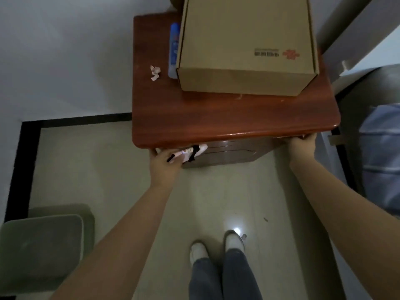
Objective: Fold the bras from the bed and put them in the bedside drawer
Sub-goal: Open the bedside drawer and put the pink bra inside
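I see both arms reaching down to the front edge of the bedside table (216, 122). Left hand (166, 163) sits at the front left corner, fingers curled up under the overhang of the top. It's clamped on a small white item with black straps (191, 153), pinned between thumb side and the drawer front. Looks like soft fabric, but I can't tell if it's a bra; too small and blurred. A short black bit pokes out near the thumb.

Right hand (303, 146) is at the front right corner. Fingers hook up under the edge there, fingertips hidden, so I can't tell how far closed it is or whether it grips anything beyond the edge itself.

The table top is glossy reddish-brown wood, rounded corners, smooth with a bright sheen along the front lip. The drawer front (229, 152) below is darker brown with grooved panel lines, in shadow, appears pushed in.

On top: a matte corrugated cardboard box (246, 44), lid closed, red logo and dark print on the lid, filling the back right and reaching past the right edge. A blue bottle (174, 50) lies just beside the box's left side, touching it. Crumpled white paper scraps (155, 72) sit near the left edge.

Floor is pale shiny tile (86, 161) with a black border. Green padded stool (43, 247) at lower left. White shoes (216, 245) and blue jeans below. Blue striped fabric (381, 159) at the right.
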Available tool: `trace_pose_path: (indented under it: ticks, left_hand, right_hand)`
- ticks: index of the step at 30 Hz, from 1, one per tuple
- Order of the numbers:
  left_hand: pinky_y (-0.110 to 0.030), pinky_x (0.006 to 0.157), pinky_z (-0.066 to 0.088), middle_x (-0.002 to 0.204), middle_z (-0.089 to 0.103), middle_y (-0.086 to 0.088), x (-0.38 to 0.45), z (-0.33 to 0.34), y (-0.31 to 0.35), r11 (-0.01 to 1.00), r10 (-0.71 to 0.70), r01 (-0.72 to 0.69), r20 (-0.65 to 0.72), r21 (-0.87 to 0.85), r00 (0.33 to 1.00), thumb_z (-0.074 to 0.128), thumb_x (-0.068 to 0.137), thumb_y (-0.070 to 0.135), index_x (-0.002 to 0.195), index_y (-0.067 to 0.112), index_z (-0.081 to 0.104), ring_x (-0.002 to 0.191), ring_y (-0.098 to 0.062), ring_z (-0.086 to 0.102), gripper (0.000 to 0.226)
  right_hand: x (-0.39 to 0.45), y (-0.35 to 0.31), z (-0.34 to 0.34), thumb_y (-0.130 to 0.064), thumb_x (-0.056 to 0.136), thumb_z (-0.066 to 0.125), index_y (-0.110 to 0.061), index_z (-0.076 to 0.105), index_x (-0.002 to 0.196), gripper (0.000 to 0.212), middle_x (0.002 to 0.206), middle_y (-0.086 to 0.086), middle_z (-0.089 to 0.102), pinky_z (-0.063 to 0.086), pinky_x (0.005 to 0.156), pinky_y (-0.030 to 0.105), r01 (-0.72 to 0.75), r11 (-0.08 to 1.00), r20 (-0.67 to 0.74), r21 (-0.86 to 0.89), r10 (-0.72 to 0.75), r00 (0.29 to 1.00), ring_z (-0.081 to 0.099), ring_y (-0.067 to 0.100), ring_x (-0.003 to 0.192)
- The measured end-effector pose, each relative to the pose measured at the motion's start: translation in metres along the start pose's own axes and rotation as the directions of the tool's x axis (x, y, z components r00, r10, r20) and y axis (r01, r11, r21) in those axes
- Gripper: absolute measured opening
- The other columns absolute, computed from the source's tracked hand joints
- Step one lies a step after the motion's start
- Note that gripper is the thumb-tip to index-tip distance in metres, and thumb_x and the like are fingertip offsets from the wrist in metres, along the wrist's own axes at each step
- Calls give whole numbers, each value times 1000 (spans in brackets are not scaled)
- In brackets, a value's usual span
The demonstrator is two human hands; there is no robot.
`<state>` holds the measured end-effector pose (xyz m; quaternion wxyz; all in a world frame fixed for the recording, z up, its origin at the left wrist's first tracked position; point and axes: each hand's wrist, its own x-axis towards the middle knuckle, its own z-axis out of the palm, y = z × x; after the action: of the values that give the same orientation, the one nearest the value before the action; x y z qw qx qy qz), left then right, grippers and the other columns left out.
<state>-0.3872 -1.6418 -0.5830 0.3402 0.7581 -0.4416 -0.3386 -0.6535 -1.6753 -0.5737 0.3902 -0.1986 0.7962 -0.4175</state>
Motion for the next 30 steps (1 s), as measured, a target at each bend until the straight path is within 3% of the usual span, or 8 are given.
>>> trace_pose_path:
  ticks: [4,6,13,19,22,25,27,30]
  left_hand:
    - [4,93,33,134,35,-30,3,20,-9,1000,13,-14,-146,-10,989,65,76,-9,87,-10,69,125,-34,41,12]
    - [-8,104,37,136,33,-31,3,23,-10,999,0,-7,-162,-42,987,64,76,-9,84,-12,68,127,-31,38,10]
    - [6,87,37,143,27,-26,-67,-1,-37,996,-87,86,-29,-29,996,63,78,-10,81,-10,66,116,4,39,4]
    - [-23,92,43,139,30,-27,-75,0,-38,984,-168,168,-6,-64,986,63,78,-11,85,-11,65,120,-32,46,7]
    - [-43,102,45,128,45,-34,-83,-7,-32,979,-189,186,27,83,982,65,80,-5,96,-2,60,112,-36,53,17]
    - [-21,80,38,95,66,-27,-105,-29,-14,915,86,-133,139,380,987,64,81,0,90,-7,67,92,-38,59,12]
    - [-12,68,28,84,64,-13,-113,-41,4,865,278,-336,200,373,939,54,83,2,89,-6,65,82,-25,56,15]
    - [-20,79,39,100,56,-8,-85,-31,31,960,193,-207,88,190,977,41,90,2,108,-2,56,89,-15,50,24]
  right_hand:
    - [9,8,4,-9,85,45,-18,19,141,62,142,10,41,32,111,40,39,999,-51,31,-38,998,41,27,127]
    - [12,10,0,-8,83,45,-19,24,139,60,135,7,47,35,110,42,54,998,-72,29,-52,996,46,24,121]
    - [-26,56,-52,-1,77,57,-10,31,130,60,106,-1,48,36,86,27,30,995,-3,-98,-31,1000,48,13,95]
    - [-36,75,-52,-21,65,64,-27,46,96,36,101,1,50,34,93,34,-20,981,-9,-194,19,1000,49,14,91]
    - [-48,75,-51,-14,71,68,-9,27,135,76,149,20,23,10,114,48,196,746,-65,-636,-304,950,17,35,139]
    - [-68,71,-45,-10,74,65,-8,54,115,42,135,17,50,-3,109,54,559,355,356,-749,-496,792,30,36,135]
    - [-78,65,-32,-8,77,62,-6,63,103,26,115,17,66,8,111,56,705,256,547,-661,-480,686,51,35,120]
    - [-85,59,-16,2,78,58,1,65,100,23,104,23,69,36,103,54,807,229,695,-545,-415,587,60,41,102]
